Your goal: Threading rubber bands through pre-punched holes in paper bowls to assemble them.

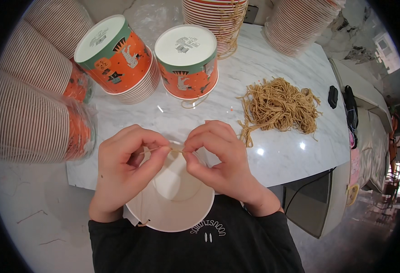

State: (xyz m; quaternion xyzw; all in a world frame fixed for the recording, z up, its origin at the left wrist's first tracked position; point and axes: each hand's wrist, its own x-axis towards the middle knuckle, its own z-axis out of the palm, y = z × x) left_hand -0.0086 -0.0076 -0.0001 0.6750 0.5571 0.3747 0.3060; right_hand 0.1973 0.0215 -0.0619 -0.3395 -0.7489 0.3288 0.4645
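Note:
My left hand (129, 159) and my right hand (220, 157) meet at chest height, thumb and forefinger of each pinched on a thin tan string (176, 150). A short taut stretch of it shows between the fingertips. Just below them, a white-lined paper bucket (177, 216) leans with its open mouth toward me, against my dark shirt. String runs down inside the bucket to a small knot (143, 223) at the rim's lower left. My hands hide the bucket's far part. To the right, a tangled heap of tan strings (281, 107) lies on the marble table (236, 73).
Two orange-and-green paper buckets stand upside down, one on a nested stack (113, 59), the other (188, 82) with a string loop at its base. Plastic-wrapped bucket stacks (31, 118) crowd the left. A stack draped with strings (213, 22) and another stack (300, 25) stand behind.

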